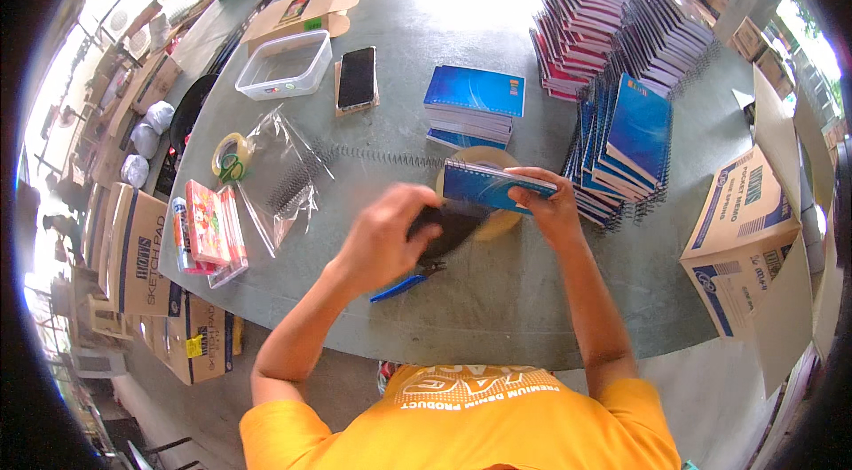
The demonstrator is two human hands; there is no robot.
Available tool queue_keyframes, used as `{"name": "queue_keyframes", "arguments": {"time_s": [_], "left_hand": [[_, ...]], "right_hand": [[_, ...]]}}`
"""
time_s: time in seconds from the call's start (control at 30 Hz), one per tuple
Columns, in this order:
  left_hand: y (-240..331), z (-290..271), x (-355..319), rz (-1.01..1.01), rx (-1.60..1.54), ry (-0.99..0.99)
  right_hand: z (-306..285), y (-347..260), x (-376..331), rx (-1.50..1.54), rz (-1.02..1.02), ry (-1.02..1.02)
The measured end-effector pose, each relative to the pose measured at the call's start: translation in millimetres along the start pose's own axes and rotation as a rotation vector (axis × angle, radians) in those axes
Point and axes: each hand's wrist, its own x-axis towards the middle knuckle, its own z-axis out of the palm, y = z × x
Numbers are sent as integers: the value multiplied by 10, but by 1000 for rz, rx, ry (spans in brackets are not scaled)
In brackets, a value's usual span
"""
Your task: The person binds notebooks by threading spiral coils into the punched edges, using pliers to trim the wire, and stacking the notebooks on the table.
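1. A round grey-green table (497, 292) carries everything.
2. On its far left lie a clear plastic tub (284, 66), a phone (357, 78) and a flat cardboard box (306, 8).
3. Nearer lie a tape roll (231, 155), a clear bag (280, 177), wire spirals (373, 157) and blue-handled pliers (404, 282).
4. Stacks of blue notebooks (475, 106) fill the right.

— What are we wearing here?

— We have on a bright orange-yellow T-shirt (461, 426) with short sleeves; the left sleeve (280, 434) and the right sleeve (635, 408) both end above the elbow.

— Any print on it?

— Yes, we carry a white arched design with lettering across the chest, seen upside down from our head.

— And below the sleeves?

— Our forearms are bare, as are our left hand (386, 235) and right hand (550, 204). We see no watch, rings or gloves.
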Motion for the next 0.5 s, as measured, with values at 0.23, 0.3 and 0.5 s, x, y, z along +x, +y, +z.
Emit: {"name": "queue_keyframes", "arguments": {"time_s": [0.23, 0.3, 0.5], "left_hand": [[21, 11, 137, 38, 121, -139], [162, -82, 171, 58, 120, 30], [-63, 90, 69, 154, 213, -57]], "right_hand": [[-49, 53, 44, -8, -66, -109], [-59, 74, 44, -18, -106, -108], [-15, 75, 72, 50, -105, -105]]}}
